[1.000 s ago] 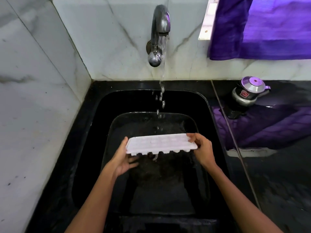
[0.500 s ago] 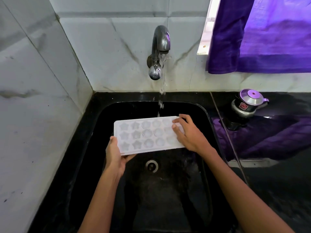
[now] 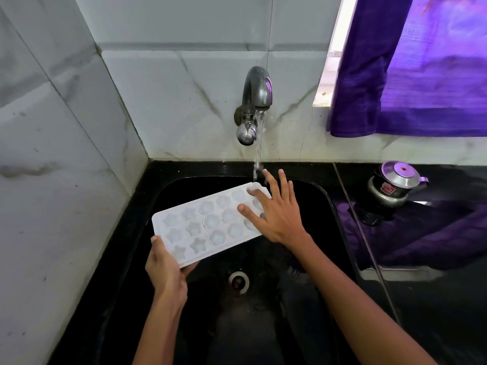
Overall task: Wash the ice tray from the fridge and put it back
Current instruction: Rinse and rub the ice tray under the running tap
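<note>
A white ice tray point(image 3: 203, 225) with star and flower shaped cups is held face up over the black sink point(image 3: 326, 206), its far right corner raised under the stream. My left hand point(image 3: 164, 270) grips the tray's near left corner, thumb on top and fingers beneath. My right hand point(image 3: 274, 209) lies flat with spread straight fingers on the tray's right end, covering a few cups. Water runs from the metal tap point(image 3: 254, 101) onto the tray's far right corner beside my right fingers.
The sink's drain point(image 3: 238, 281) lies below the tray. On the black counter at the right stands a small steel lidded pot point(image 3: 394, 184). A purple curtain point(image 3: 421, 64) hangs at the window above it. Marble tiled walls close off the left and back.
The tray was edge-on and low in the sink, then was turned face up and lifted under the tap. My right hand moved from gripping its end to lying flat on top.
</note>
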